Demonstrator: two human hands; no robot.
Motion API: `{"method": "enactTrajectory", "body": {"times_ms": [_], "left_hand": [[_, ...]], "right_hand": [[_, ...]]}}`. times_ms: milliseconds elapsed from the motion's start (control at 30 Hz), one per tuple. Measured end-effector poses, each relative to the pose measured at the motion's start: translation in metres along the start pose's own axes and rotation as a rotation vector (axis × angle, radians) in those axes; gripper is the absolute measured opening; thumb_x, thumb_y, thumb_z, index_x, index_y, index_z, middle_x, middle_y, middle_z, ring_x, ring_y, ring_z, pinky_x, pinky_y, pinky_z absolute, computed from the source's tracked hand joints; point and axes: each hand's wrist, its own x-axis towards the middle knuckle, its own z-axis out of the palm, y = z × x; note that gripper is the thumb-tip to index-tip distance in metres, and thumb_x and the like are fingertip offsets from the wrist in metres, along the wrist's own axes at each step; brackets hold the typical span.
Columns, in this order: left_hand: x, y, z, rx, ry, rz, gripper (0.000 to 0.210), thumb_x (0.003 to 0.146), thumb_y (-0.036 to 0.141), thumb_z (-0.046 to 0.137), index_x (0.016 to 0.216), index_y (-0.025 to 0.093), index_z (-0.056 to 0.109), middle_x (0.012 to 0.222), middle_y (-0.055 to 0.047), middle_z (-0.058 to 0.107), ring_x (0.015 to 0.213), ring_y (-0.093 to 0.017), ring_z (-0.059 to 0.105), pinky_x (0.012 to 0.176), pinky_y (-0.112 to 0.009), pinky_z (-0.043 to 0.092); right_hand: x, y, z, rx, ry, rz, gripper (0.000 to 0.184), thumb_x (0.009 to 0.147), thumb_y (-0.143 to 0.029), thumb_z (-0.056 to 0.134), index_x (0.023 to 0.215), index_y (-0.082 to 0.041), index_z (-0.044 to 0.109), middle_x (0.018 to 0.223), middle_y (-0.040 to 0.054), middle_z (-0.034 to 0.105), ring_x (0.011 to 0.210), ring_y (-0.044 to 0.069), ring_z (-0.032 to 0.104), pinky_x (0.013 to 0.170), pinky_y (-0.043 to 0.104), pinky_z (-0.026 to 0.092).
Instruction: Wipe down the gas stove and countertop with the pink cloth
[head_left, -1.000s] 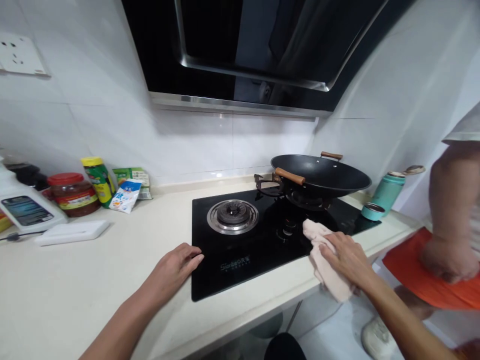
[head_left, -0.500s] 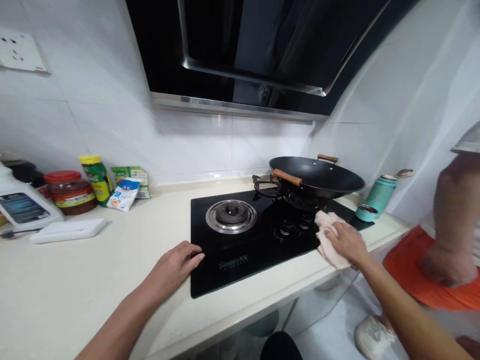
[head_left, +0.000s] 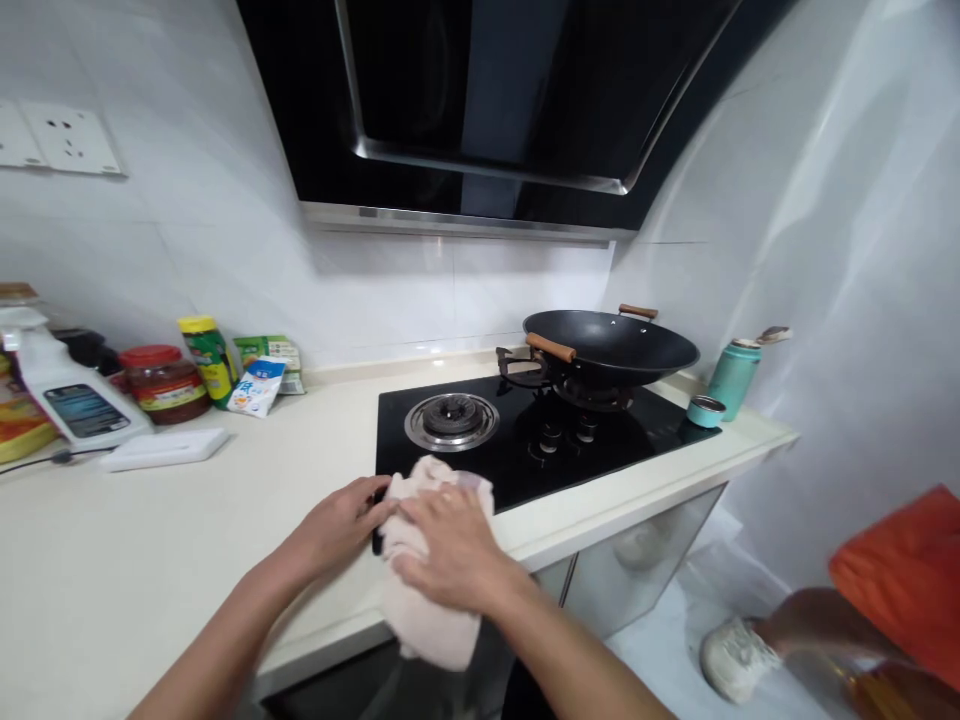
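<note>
"What's different from half a second ago?"
"The right hand (head_left: 454,545) has swung the pale pink cloth (head_left: 431,625) from the right of the frame to the lower centre, beside the left hand (head_left: 341,525). The other person's forearm has gone from the right edge."

"How do the hands sit?"
"The right one is palm down, fingers lightly bent, with hold of the cloth. The left is half open, fingers loosely curled, at the cloth's left side; I can't tell whether its tips pinch it."

"And the cloth lies where?"
"Over the near left corner of the black cooktop (head_left: 517,475), its lower end hanging past the front of the pale counter (head_left: 300,470)."

"What's beyond?"
"At lower right, a co-worker's shoe (head_left: 735,660) on the floor. Further back, a ringed burner (head_left: 452,420) at the centre, and a black wok (head_left: 611,340) right of it, near a teal flask (head_left: 735,380). At left, a spray bottle (head_left: 82,390) and a red-lidded jar (head_left: 165,385). Behind, the white wall (head_left: 390,290), with a dark hood (head_left: 487,100) across the top."
</note>
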Motion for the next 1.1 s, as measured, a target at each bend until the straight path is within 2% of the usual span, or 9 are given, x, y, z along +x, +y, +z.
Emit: {"method": "enactTrajectory", "body": {"times_ms": [67, 167, 333, 400, 533, 733, 867, 967, 1100], "left_hand": [[-0.020, -0.006, -0.002, -0.017, 0.067, -0.030, 0.060, 0.092, 0.062, 0.045, 0.130, 0.020, 0.066, 0.128, -0.011, 0.073, 0.115, -0.029, 0.070, 0.102, -0.040, 0.054], [-0.056, -0.021, -0.004, -0.021, 0.205, -0.079, 0.060, 0.089, 0.065, 0.050, 0.128, 0.022, 0.066, 0.126, -0.011, 0.073, 0.113, -0.029, 0.071, 0.101, -0.040, 0.055], [-0.097, -0.040, -0.005, -0.061, 0.286, -0.097, 0.054, 0.084, 0.070, 0.057, 0.110, 0.025, 0.073, 0.118, -0.009, 0.076, 0.108, -0.030, 0.072, 0.099, -0.040, 0.058], [-0.101, -0.040, -0.005, -0.081, 0.285, -0.130, 0.051, 0.086, 0.069, 0.057, 0.107, 0.026, 0.074, 0.118, -0.008, 0.077, 0.109, -0.029, 0.072, 0.097, -0.040, 0.058], [-0.103, -0.031, -0.004, -0.089, 0.309, -0.162, 0.050, 0.088, 0.068, 0.055, 0.105, 0.026, 0.075, 0.113, -0.007, 0.078, 0.104, -0.029, 0.073, 0.094, -0.040, 0.060], [-0.107, -0.027, -0.001, -0.103, 0.316, -0.201, 0.052, 0.085, 0.070, 0.058, 0.105, 0.025, 0.076, 0.114, -0.008, 0.078, 0.105, -0.029, 0.073, 0.092, -0.039, 0.060], [-0.109, -0.027, -0.001, -0.136, 0.317, -0.230, 0.051, 0.085, 0.069, 0.058, 0.105, 0.026, 0.076, 0.114, -0.007, 0.078, 0.106, -0.029, 0.072, 0.088, -0.037, 0.061], [-0.109, -0.024, -0.001, -0.161, 0.339, -0.256, 0.051, 0.085, 0.069, 0.058, 0.105, 0.025, 0.076, 0.113, -0.007, 0.078, 0.104, -0.028, 0.072, 0.090, -0.038, 0.060], [-0.108, -0.024, 0.001, -0.176, 0.333, -0.263, 0.052, 0.084, 0.070, 0.059, 0.105, 0.025, 0.076, 0.115, -0.008, 0.077, 0.105, -0.029, 0.071, 0.093, -0.040, 0.058]], "right_hand": [[0.007, -0.019, 0.009, 0.043, -0.031, -0.112, 0.070, 0.090, -0.063, 0.059, 0.147, -0.025, 0.041, 0.140, 0.0106, 0.058, 0.129, 0.036, 0.046, 0.110, 0.057, 0.033], [0.000, -0.027, 0.015, 0.057, -0.019, -0.191, 0.069, 0.088, -0.065, 0.063, 0.142, -0.025, 0.047, 0.132, 0.0095, 0.062, 0.124, 0.033, 0.050, 0.107, 0.051, 0.037], [-0.047, 0.009, 0.009, -0.002, 0.059, -0.280, 0.075, 0.081, -0.061, 0.078, 0.140, -0.025, 0.050, 0.133, 0.0101, 0.062, 0.122, 0.031, 0.051, 0.105, 0.049, 0.038], [-0.071, 0.036, -0.002, -0.059, 0.076, -0.267, 0.074, 0.080, -0.052, 0.081, 0.142, -0.024, 0.050, 0.138, 0.0117, 0.060, 0.124, 0.032, 0.050, 0.106, 0.050, 0.038], [-0.117, 0.111, -0.035, -0.195, 0.104, -0.098, 0.075, 0.078, -0.048, 0.084, 0.141, -0.023, 0.053, 0.140, 0.0157, 0.059, 0.129, 0.035, 0.050, 0.109, 0.053, 0.037], [-0.177, 0.249, -0.103, -0.441, -0.014, 0.109, 0.079, 0.070, -0.041, 0.085, 0.141, -0.022, 0.056, 0.146, 0.0172, 0.055, 0.136, 0.037, 0.047, 0.112, 0.052, 0.038], [-0.197, 0.305, -0.137, -0.548, -0.067, 0.199, 0.079, 0.065, -0.037, 0.086, 0.138, -0.020, 0.058, 0.146, 0.0200, 0.054, 0.135, 0.038, 0.047, 0.108, 0.049, 0.041], [-0.199, 0.308, -0.143, -0.612, -0.077, 0.267, 0.080, 0.065, -0.038, 0.087, 0.137, -0.019, 0.058, 0.144, 0.0203, 0.054, 0.128, 0.039, 0.051, 0.101, 0.048, 0.045], [-0.181, 0.257, -0.125, -0.645, -0.087, 0.237, 0.075, 0.068, -0.043, 0.086, 0.134, -0.021, 0.059, 0.139, 0.0187, 0.057, 0.118, 0.038, 0.055, 0.097, 0.050, 0.046]]}}
